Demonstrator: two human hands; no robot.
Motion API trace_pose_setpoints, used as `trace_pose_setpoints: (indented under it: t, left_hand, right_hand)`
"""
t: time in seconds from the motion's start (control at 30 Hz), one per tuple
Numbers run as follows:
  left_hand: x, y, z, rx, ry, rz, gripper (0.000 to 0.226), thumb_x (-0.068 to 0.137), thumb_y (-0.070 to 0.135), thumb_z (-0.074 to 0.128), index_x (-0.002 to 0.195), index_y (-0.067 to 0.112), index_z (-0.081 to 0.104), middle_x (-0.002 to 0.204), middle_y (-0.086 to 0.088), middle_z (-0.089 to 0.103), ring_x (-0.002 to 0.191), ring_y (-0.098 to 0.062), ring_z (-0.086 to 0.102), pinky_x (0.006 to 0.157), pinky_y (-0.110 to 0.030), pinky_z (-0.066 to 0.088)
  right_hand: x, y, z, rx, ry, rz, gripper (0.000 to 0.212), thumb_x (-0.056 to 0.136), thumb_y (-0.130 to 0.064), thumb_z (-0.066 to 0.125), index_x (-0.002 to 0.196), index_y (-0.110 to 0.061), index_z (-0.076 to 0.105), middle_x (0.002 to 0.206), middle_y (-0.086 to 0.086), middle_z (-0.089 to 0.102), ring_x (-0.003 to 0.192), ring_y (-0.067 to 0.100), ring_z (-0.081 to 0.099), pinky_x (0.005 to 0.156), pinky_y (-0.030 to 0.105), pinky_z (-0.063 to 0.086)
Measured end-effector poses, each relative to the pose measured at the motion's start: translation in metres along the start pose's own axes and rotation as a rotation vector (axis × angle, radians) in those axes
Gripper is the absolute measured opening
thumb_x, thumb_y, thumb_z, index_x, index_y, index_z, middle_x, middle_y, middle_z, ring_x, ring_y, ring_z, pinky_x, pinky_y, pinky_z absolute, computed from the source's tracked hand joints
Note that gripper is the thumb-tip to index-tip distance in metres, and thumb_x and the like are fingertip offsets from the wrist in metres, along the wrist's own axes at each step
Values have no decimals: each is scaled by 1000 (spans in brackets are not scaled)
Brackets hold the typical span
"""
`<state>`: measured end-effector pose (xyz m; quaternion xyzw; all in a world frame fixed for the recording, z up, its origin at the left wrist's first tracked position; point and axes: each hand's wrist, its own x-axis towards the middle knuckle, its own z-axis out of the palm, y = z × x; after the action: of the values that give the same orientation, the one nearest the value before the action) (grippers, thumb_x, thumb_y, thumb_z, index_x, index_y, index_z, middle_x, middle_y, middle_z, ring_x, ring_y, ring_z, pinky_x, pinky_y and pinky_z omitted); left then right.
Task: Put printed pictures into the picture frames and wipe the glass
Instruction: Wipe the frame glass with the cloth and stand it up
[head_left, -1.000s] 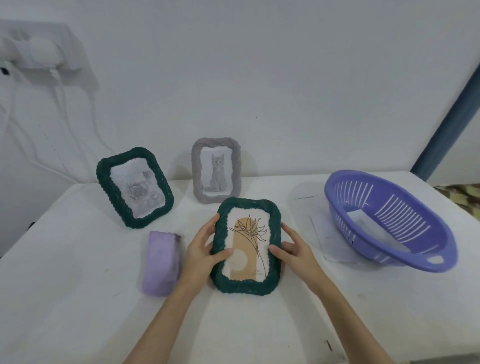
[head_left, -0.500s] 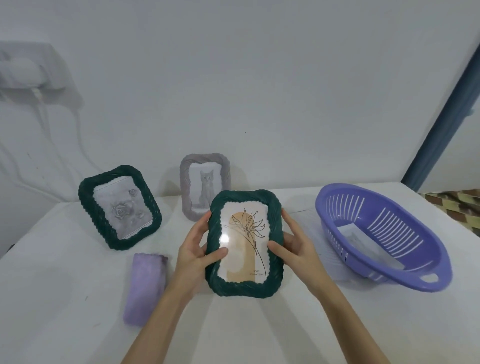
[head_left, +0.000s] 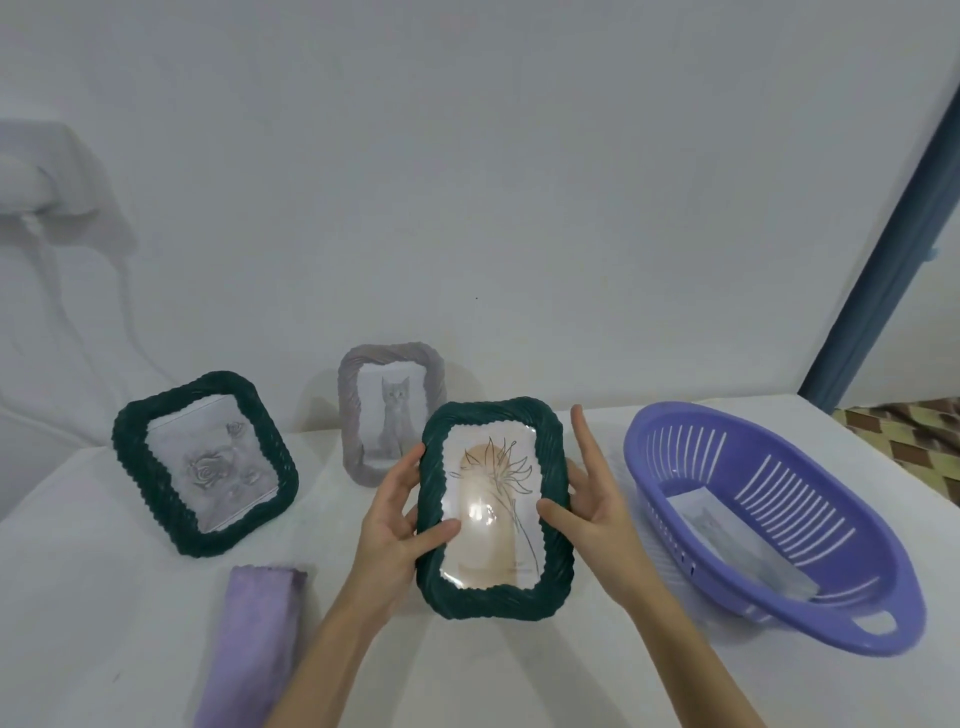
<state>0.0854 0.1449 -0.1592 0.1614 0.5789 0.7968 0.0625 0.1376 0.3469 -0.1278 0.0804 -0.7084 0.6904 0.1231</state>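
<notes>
Gripping the dark green frame (head_left: 493, 509) from both sides, the person holds it tilted above the white table (head_left: 104, 597). The left hand (head_left: 400, 514) wraps its left edge, thumb pressed on the glass and fingers curled behind. The right hand (head_left: 592, 504) holds the right edge with the thumb on the rim, its fingers stretched upward and loosely spread behind it. Inside the frame sits a print of a line-drawn flower over a tan arch, with glare on the glass. Behind stand a second green frame (head_left: 205, 470) with a rose picture and a grey frame (head_left: 387, 410) with a cat picture, near a plain pale wall. A folded lilac cloth (head_left: 254, 639) lies at front left; a slotted purple plastic basket (head_left: 769, 514) holding a print (head_left: 737, 551) sits to the right. The frames have ropelike, twisted borders
</notes>
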Motion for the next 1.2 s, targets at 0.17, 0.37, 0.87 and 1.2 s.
trace_pose_setpoints:
  t: [0.17,0.37,0.87,1.2]
  left_hand:
    - [31,3,5,279,-112,-17,91,66,-7,77,130,44,37,131,15,45,111,-14,58,77,-24,55]
    - [96,-7,21,391,-137,39,99,67,-17,70,124,58,37,136,14,41,101,-17,64,77,-41,58]
    - [172,-53,23,582,-52,90,103,71,-9,71,124,68,29,125,15,46,117,-15,53,85,-41,56]
    - [149,-54,22,594,-168,27,106,73,4,75,132,60,8,128,33,34,120,-9,49,94,-20,48]
  right_hand:
    - [26,11,-16,-9,15,-74,86,77,16,61,137,-39,31,144,-1,43,126,17,49,94,35,50]
    - [72,37,-34,-52,165,-115,81,79,15,61,138,-33,34,145,-9,40,130,13,44,101,40,45]
    - [138,91,-54,-10,291,-139,82,78,15,62,134,-40,40,143,-2,44,130,20,45,102,49,42]
    - [108,92,-47,-352,341,-125,108,72,-7,77,138,-57,7,127,-20,52,106,5,61,85,19,52]
